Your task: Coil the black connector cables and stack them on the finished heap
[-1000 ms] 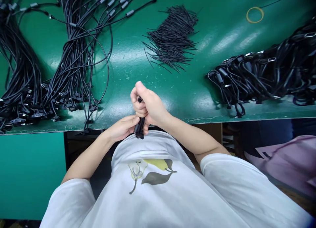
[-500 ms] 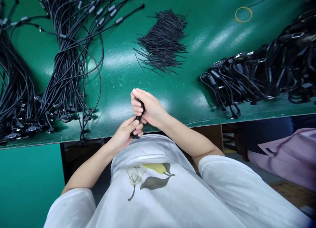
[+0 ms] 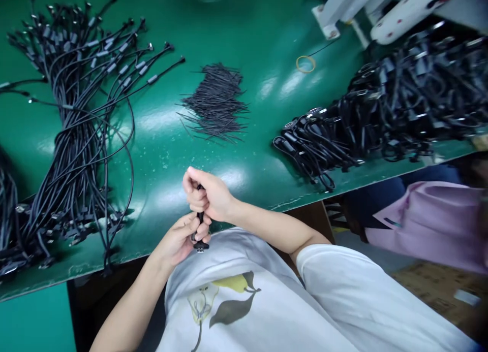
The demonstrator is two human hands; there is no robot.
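Observation:
Both hands grip one folded black cable close to my shirt, just over the table's front edge. My left hand is closed around its lower part, and a connector with a metal tip sticks out below the fingers. Directly above, my right hand is closed round the upper part, which the fingers mostly hide. Whether a tie is wrapped around the cable cannot be made out. Beyond the hands lies a pile of short thin black ties on the green table.
Long loose black cables spread over the left side. Folded cables are heaped along the right. A yellow ring lies near a white and grey machine. Pink cloth is beyond the table edge at right.
The view has shifted, bringing the machine and more of the right heap into sight. Both hands still hold the cable, its connector now pointing more straight down.

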